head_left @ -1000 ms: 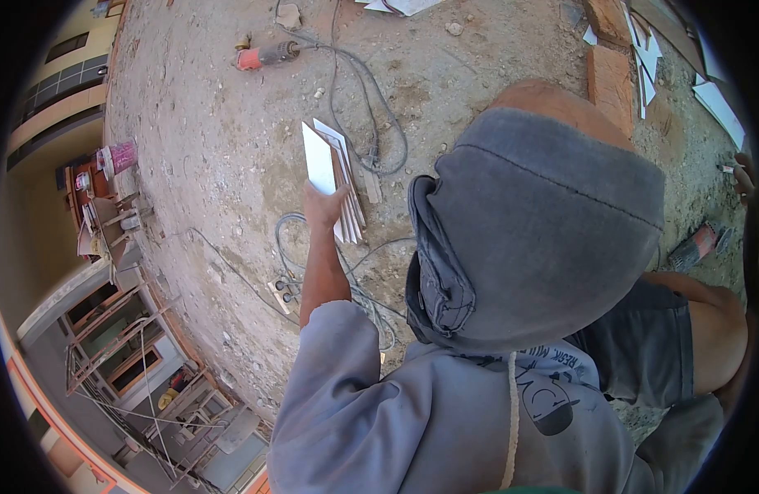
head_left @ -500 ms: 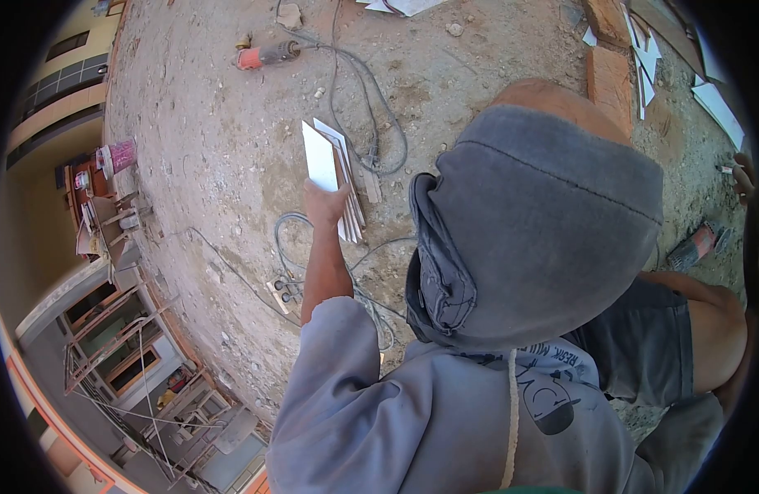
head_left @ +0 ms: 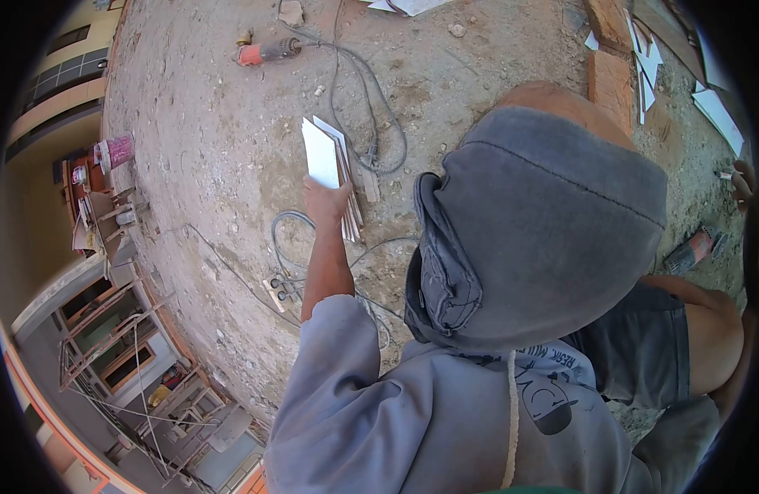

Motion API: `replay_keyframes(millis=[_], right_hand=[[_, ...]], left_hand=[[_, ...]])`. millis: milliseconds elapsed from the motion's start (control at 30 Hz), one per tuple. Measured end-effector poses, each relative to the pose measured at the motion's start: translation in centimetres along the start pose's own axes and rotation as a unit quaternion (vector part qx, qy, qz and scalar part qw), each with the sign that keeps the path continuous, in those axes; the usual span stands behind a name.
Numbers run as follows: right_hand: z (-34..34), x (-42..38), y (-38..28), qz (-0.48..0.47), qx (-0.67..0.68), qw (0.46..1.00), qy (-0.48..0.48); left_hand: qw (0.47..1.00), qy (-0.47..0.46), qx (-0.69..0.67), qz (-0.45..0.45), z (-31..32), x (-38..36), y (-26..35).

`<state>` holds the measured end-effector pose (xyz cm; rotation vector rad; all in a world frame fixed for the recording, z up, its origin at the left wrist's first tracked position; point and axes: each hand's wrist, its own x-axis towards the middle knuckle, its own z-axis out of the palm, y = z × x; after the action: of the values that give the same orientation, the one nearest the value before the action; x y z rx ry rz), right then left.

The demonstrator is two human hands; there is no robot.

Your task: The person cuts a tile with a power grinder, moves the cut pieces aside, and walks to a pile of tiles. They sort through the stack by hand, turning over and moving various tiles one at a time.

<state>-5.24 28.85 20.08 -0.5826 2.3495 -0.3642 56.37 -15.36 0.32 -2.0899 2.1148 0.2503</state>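
Observation:
My left hand (head_left: 326, 202) is closed around a stack of narrow white tile strips (head_left: 321, 156), with the thumb lying across the top strip. The strips fan out slightly, and their lower ends show beside the wrist. Under and around them is bare sandy ground, with grey cable close by. At the far right edge, my right hand (head_left: 742, 186) is partly cut off by the dark rim of the view. Its bent fingers are at a small, light, stick-like thing (head_left: 724, 174). An angle grinder (head_left: 691, 249) lies on the ground below that hand.
A red and grey power tool (head_left: 268, 52) lies at the upper left, its cable (head_left: 385, 107) looping toward the strips. A socket block (head_left: 276, 288) rests near my forearm. Bricks (head_left: 610, 86) and white tile offcuts (head_left: 717, 121) are at the upper right. A pink bucket (head_left: 116, 152) stands far left.

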Motion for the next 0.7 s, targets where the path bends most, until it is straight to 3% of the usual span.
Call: replay_keyframes(millis=[100, 200, 400, 467, 500, 567, 633, 700], right_hand=[[0.3, 1.3, 2.9, -0.014, 0.017, 1.000, 0.006], [1.1, 3.4, 7.9, 0.033, -0.155, 0.980, 0.118], [0.9, 3.2, 8.1, 0.008, -0.119, 0.981, 0.156], [-0.9, 3.2, 6.4, 0.100, 0.120, 0.988, 0.010], [-0.9, 2.5, 4.9, 0.097, 0.120, 0.988, 0.015], [-0.3, 0.9, 2.1, -0.029, -0.060, 0.998, 0.021], [-0.2, 0.7, 1.9, -0.039, -0.065, 0.997, 0.033], [0.1, 1.0, 3.6, -0.061, 0.035, 0.997, 0.035]], left_hand=[[0.999, 0.014, 0.032, -0.028, -0.4, -0.9, 1.2], [0.997, 0.034, 0.057, -0.035, -0.1, -1.3, 1.6], [0.998, 0.007, 0.034, -0.043, 0.1, -0.7, 1.3], [0.998, 0.000, 0.034, -0.046, 0.1, -0.5, 1.3], [0.998, -0.008, 0.037, -0.049, 0.1, -0.4, 1.2], [0.999, -0.013, 0.031, -0.038, 0.0, -0.3, 0.9], [0.999, -0.017, 0.025, -0.026, 0.1, 0.0, 0.5], [0.999, -0.021, 0.032, -0.005, 0.3, 0.2, 0.1]])
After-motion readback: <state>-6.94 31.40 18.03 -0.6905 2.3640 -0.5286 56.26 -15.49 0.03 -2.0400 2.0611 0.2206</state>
